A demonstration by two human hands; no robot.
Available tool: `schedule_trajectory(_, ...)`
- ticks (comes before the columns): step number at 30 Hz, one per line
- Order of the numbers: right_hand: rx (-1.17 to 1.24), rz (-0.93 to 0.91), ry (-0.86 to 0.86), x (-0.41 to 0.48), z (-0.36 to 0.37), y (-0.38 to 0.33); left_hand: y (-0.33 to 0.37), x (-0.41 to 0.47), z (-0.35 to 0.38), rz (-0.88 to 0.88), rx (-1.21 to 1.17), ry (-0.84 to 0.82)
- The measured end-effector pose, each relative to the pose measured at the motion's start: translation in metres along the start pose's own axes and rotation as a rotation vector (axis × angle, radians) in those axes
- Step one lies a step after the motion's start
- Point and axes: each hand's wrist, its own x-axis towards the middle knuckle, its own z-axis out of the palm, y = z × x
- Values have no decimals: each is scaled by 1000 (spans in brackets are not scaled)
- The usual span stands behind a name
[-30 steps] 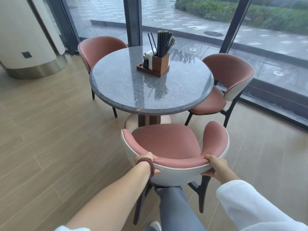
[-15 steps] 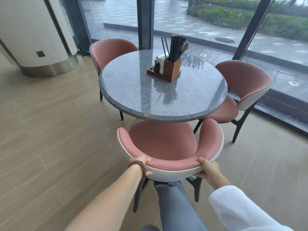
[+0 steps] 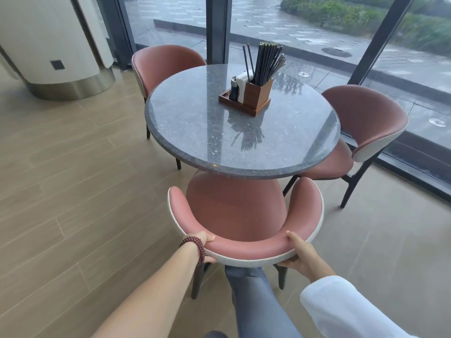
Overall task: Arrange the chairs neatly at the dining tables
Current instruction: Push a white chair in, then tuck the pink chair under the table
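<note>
**Both hands on the chair back, seat nosing under the table**

Fingers (image 3: pixel 207 239) of the left hand (image 3: pixel 206 247) are curled over the top of the curved backrest, thumb tucked beneath, and the right hand (image 3: pixel 296 252) is clamped the same way on the other side. That's a firm two-handed hold on the near chair (image 3: pixel 234 215), which sits straight in front of the person, its seat front just slipping under the edge of the round table (image 3: pixel 195 123). Padded pink inside, pale shell outside: soft to the touch but stiff underneath, I'd say, and heavy enough to want both hands. The top rim looks the sensible place to hold. Two more chairs, the left chair (image 3: pixel 166 64) and the right chair (image 3: pixel 366 123), stand around the table, the right one angled outward. A chopstick holder (image 3: pixel 256 96) stands on the tabletop, so bumping it is worth avoiding.
</note>
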Motion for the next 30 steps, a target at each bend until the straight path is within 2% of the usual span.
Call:
schedule_trajectory(10, -104, 50, -11, -20, -8, -23, 3, -38, -4, 9, -15, -24)
schedule_trajectory(13, -154, 16, 65, -26, -4, -29, 3, -50, -6, 53, -34, -3)
schedule_trajectory(16, -200, -96, 230, -32, 2, -36, 0, -65, -10, 138, -18, 38)
schedule_trajectory(19, -252, -186, 321, -42, 11, -45, -3, -82, -14, 219, -61, 32)
schedule_trajectory(21, -286, -266, 281, -45, 19, -47, -8, -93, -17, 264, -85, 8)
schedule_trajectory(24, -320, -357, 129, -58, 32, -46, -19, -110, -23, 324, -166, -7)
schedule_trajectory(30, -363, -322, -174, -85, 50, -23, -58, -149, -34, 396, -305, 0)
